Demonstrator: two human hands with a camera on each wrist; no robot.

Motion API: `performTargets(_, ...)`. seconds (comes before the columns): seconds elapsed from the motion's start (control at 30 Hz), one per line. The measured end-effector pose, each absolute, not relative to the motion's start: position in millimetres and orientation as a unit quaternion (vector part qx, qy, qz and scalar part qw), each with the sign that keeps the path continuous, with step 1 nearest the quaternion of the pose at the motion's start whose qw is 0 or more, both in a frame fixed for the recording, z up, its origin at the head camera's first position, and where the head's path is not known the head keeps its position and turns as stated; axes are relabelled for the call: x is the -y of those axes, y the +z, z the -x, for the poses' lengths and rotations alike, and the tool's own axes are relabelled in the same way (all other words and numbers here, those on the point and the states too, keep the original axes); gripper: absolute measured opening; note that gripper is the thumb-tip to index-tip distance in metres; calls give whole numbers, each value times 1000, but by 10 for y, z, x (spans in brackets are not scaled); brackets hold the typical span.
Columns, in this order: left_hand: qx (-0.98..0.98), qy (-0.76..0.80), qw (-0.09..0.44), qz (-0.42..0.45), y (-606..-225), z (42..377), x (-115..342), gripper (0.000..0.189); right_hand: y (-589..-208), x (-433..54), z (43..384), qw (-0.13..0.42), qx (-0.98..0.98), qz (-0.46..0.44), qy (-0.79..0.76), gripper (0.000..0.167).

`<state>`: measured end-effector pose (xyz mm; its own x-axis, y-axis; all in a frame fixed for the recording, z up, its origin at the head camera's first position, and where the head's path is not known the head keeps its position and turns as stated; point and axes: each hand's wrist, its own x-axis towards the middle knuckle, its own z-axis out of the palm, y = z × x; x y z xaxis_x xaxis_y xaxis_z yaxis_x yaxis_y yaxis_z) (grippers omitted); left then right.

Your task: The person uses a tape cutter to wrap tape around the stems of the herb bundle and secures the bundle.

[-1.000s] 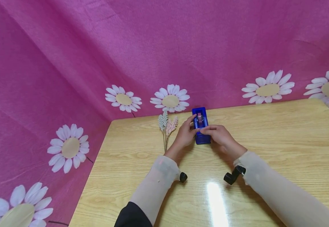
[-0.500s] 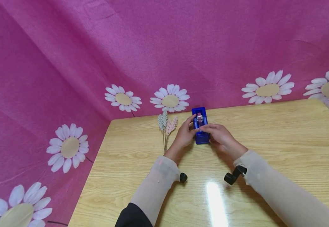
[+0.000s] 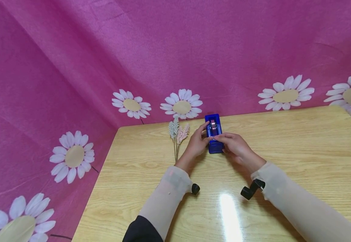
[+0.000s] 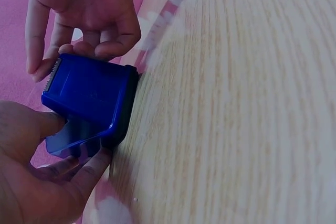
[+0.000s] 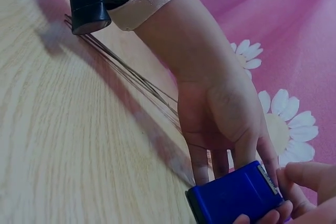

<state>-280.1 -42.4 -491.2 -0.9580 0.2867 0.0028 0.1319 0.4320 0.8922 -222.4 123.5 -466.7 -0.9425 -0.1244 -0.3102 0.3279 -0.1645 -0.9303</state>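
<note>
A blue tape dispenser (image 3: 216,148) with a pinkish tape roll (image 3: 213,124) stands at the back of the table. My left hand (image 3: 197,143) grips its left side, thumb near the cutter end and fingers along the body. My right hand (image 3: 237,146) is at the cutter, its thumb and index finger pinching what looks like the tape's end. The other right fingers rest against the dispenser's side, as the left wrist view shows. A toothed metal cutter (image 4: 53,74) lines the front of the blue body (image 4: 89,93). The tape between the fingertips is too small to make out.
Left of the dispenser lie two artificial flower sprigs, one grey-green (image 3: 173,129) and one pink (image 3: 182,133), their thin stems running beneath my left forearm. A pink curtain with printed daisies (image 3: 181,107) borders the wooden table (image 3: 299,144) at the back and left.
My right wrist has shifted slightly to the right, with its fingertips still at the cutter. The tape roll's look has changed a little, as if turned. My left hand and the dispenser stay put.
</note>
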Motion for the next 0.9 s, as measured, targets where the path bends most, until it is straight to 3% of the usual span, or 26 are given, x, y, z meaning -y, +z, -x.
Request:
performTargets(0.47,-840,523,74,-126,-4910,2796,430,66,-4708,-1241,2139,150,-648,-82,-743,33)
performTargets(0.9,-842,520,72,-126,-4905,2791,422,66,-4717,-1244,2040,138,-634,-79,-757,13)
